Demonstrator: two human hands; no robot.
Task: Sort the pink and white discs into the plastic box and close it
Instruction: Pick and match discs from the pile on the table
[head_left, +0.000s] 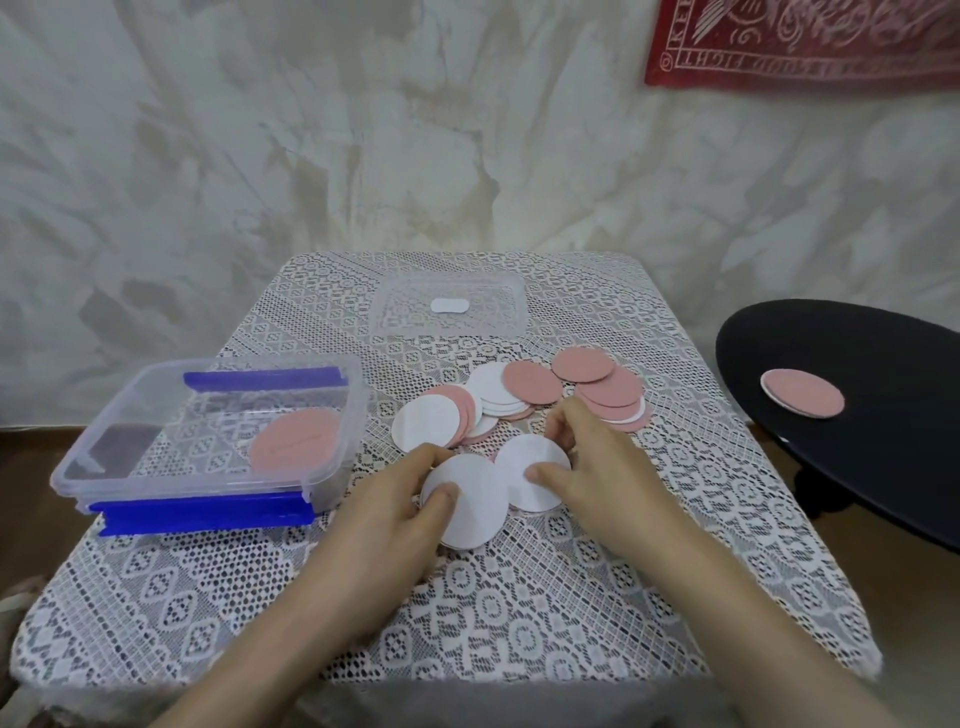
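An open clear plastic box (93, 457) with blue clips stands at the table's left; a pink disc (296, 441) lies inside it. My left hand (395, 499) pinches a white disc (475, 506) near the table's middle. Beside it, my right hand (592, 462) holds another white disc (524, 462), thumb on its face. Behind my hands lies a loose heap of pink and white discs (524, 389), overlapping one another. The box's clear lid (447, 306) lies flat at the back of the table.
A white lace cloth (467, 597) covers the small table. To the right stands a round black table (883, 431) with a pink disc (802, 392) on it. A pale wall rises behind, with a red cloth (805, 41) hanging at the upper right.
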